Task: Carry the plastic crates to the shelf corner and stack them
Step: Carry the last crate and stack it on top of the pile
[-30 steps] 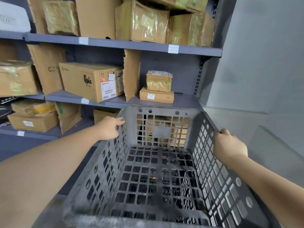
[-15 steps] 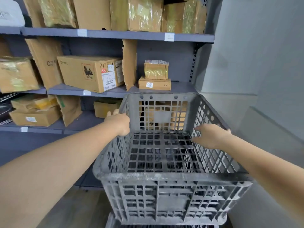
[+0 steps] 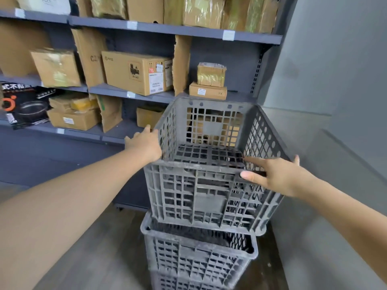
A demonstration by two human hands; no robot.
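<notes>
- Top crate (image 3: 206, 185) is grey, slotted plastic, empty inside, sitting on a second crate (image 3: 196, 254) of the same kind. It looks a bit skewed on it, shifted right so its base hangs past the lower rim on that side.
- There's the edge of a third crate (image 3: 184, 284) peeking out right at the bottom, under the second one.
- The stack is on the floor (image 3: 100, 248) in the corner, between the shelf (image 3: 188, 31) and the grey wall (image 3: 335, 80), right up near both.
- Left hand (image 3: 144, 143) is flat against the outside of the top crate's left wall, near the rim, fingers stretched out, not curled around anything. Open palm, just pressing or resting there.
- Right hand (image 3: 278, 176) is at the near right corner of the top crate. Fingers are spread and laid across the front rim, thumb up by the right wall. Open too, touching but not really gripping as far as I can see.
- Behind the crate on the middle shelf level: a big cardboard box (image 3: 136, 72) with shipping labels, a loose upright cardboard sheet (image 3: 181, 63), and two small boxes (image 3: 209, 82) stacked one on the other.
- More boxes on the top and lower levels, some wrapped in shiny tape. A black pan carton (image 3: 23, 105) sits far left.
</notes>
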